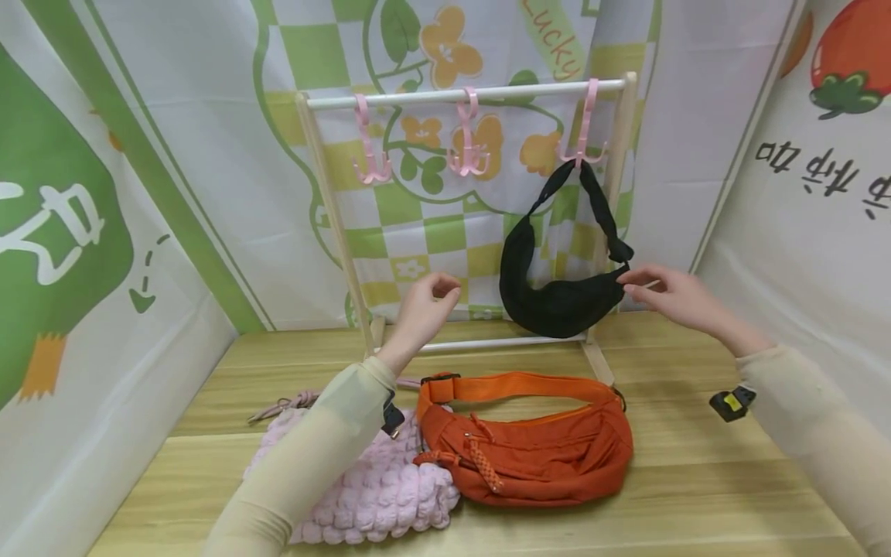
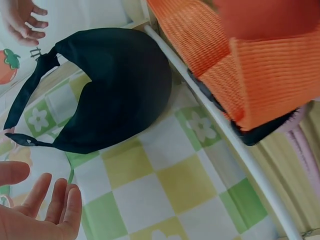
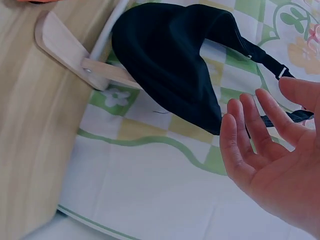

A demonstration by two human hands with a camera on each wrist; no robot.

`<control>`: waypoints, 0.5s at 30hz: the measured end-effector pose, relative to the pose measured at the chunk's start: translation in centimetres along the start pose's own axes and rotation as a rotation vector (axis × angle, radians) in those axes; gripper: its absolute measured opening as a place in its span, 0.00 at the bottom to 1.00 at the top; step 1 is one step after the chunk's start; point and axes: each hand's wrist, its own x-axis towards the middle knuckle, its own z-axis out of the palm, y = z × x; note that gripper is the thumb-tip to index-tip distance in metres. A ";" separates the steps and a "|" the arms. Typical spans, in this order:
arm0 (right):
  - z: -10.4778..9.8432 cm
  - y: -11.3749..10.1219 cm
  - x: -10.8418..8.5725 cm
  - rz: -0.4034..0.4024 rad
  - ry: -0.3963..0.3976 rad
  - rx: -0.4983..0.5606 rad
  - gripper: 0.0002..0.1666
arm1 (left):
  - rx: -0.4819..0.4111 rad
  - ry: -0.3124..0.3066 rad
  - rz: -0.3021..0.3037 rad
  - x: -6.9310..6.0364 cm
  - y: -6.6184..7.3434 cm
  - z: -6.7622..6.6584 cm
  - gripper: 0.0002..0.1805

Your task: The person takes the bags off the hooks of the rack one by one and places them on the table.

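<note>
- The black shoulder bag (image 1: 550, 309) hangs by its strap from the pink hook (image 1: 587, 124) at the right end of the rack (image 1: 325, 178), its body drooping in a crescent above the desk (image 1: 703, 402).
- The right hand (image 1: 671, 298) is at the bag's right end, fingers relaxed and parted, without a grip; whether a fingertip touches the fabric is hard to tell.
- The left hand (image 1: 423, 309) holds nothing; its fingers bend loosely, in front of the rack and apart from the black bag.
- An orange belt bag (image 1: 536, 472) lies on the desk before the rack.
- A pink puffy bag (image 1: 376, 503) lies against its left side, partly covered by the left sleeve (image 1: 299, 456).
- Two more pink hooks (image 1: 469, 161) hang bare along the rail.
</note>
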 end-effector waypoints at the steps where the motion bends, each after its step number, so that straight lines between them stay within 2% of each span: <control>1: -0.2 -0.2 0.2 -0.003 -0.001 -0.005 0.23 | 0.002 0.001 -0.001 0.2 0.1 0.1 0.13; 9: -2.0 -1.7 1.3 -0.013 0.005 -0.048 0.25 | 0.020 0.004 -0.007 1.6 1.4 0.5 0.14; 15: -3.2 -2.5 2.2 -0.081 0.016 -0.116 0.25 | 0.063 0.006 0.000 2.5 2.3 0.6 0.14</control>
